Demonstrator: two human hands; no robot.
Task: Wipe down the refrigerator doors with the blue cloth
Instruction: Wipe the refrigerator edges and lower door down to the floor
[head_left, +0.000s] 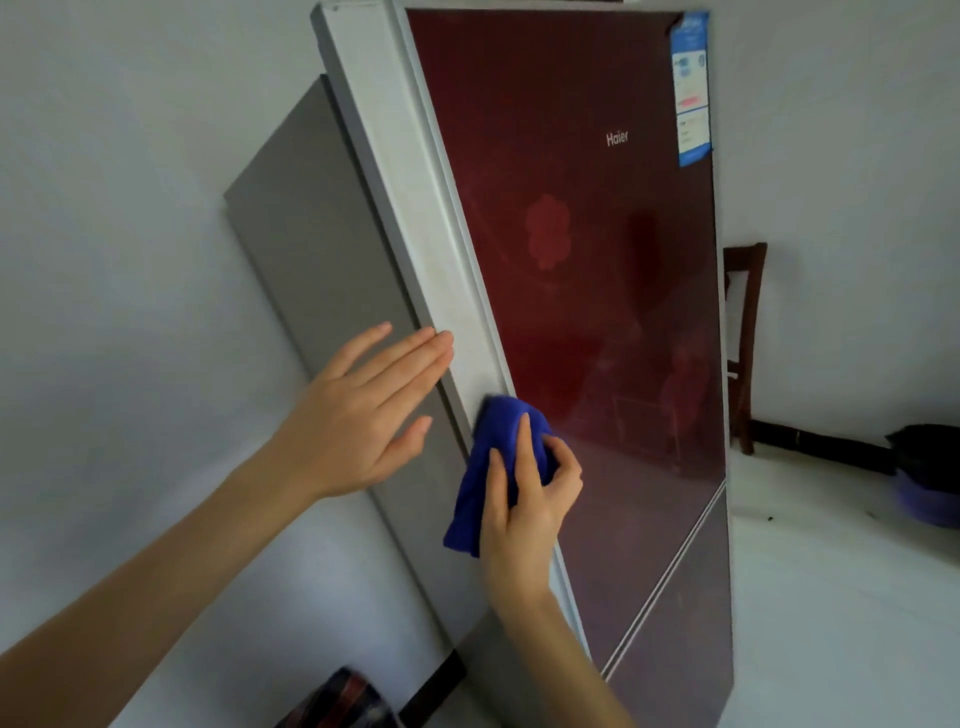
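A tall refrigerator fills the middle of the view, with a glossy dark red upper door, a lower door beneath a thin gap, and a white side edge on the upper door. My right hand grips a bunched blue cloth and presses it against the door's left edge. My left hand is flat with straight fingers, its fingertips touching the grey side of the refrigerator beside the white edge.
A blue and white label sticks to the door's top right corner. A dark wooden chair stands right of the refrigerator. A black object and a purple one lie at the far right. White walls surround the refrigerator.
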